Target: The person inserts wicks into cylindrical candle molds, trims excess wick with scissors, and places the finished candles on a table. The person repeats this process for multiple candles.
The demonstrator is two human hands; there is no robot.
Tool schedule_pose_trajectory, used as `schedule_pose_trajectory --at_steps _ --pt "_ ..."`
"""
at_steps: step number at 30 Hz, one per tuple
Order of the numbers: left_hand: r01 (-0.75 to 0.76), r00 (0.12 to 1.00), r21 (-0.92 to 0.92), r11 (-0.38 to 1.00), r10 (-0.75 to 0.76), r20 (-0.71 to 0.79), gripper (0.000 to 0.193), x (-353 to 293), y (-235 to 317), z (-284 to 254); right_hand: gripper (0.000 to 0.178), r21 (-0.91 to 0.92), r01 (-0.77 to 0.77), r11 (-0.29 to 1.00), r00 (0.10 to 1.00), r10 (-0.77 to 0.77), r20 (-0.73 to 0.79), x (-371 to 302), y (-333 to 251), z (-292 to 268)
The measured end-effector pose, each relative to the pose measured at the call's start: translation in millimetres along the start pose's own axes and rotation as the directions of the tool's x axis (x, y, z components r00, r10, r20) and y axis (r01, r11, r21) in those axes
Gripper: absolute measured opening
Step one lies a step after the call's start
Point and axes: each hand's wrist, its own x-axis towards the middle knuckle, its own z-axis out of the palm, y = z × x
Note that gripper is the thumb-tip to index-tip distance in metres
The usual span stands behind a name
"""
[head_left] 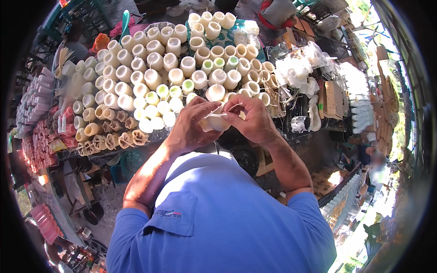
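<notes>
A cream-coloured wax candle (pixel 213 124) sits in my left hand (pixel 190 122), its fingers wrapped round the side, close to the table's near edge. Thin pale wick strands (pixel 216 114) cross its upper part. My right hand (pixel 254 119) is closed at the candle's right side, thumb and fingertips pinched on a pale wick, with a short end of it showing above the fingers. Just beyond both hands stands another round cream candle (pixel 215 93). Part of the held candle is hidden behind my fingers.
Rows of hollow-topped cream candles (pixel 154 61) crowd the table, a few of them greenish (pixel 188 85). Brown-edged candles (pixel 139 138) line the near left edge. White plastic bags (pixel 293 72) and a cardboard box (pixel 334 99) lie to the right. A person (pixel 278 12) is at the back.
</notes>
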Motion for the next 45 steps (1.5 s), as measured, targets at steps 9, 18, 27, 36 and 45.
schedule_pose_trajectory --at_steps 9,18,27,36,45 --pt "0.031 1.000 -0.074 0.997 -0.031 -0.002 0.076 1.3 -0.5 0.6 0.015 -0.111 0.159 0.981 0.986 -0.163 -0.030 4.8 6.1 0.3" --pt "0.104 0.994 -0.062 0.993 -0.105 -0.026 0.064 4.1 4.8 1.4 0.016 -0.357 0.328 0.875 0.941 -0.335 0.046 5.7 11.8 -2.7" --pt "0.042 0.662 -0.998 0.052 -0.749 -0.011 0.034 33.7 -63.1 -8.0 0.020 0.311 -0.008 0.950 0.904 0.141 -0.405 3.9 54.2 -0.3" --pt "0.013 0.713 -1.000 -0.009 -0.701 0.015 0.032 34.2 -71.1 6.5 0.028 -0.537 0.363 0.761 0.684 -0.609 -0.401 20.9 29.9 50.5" --pt "0.013 0.692 -0.998 0.053 -0.721 -0.030 0.038 48.7 -60.4 31.6 0.096 0.377 0.137 0.916 0.917 0.027 -0.398 34.3 52.8 63.0"
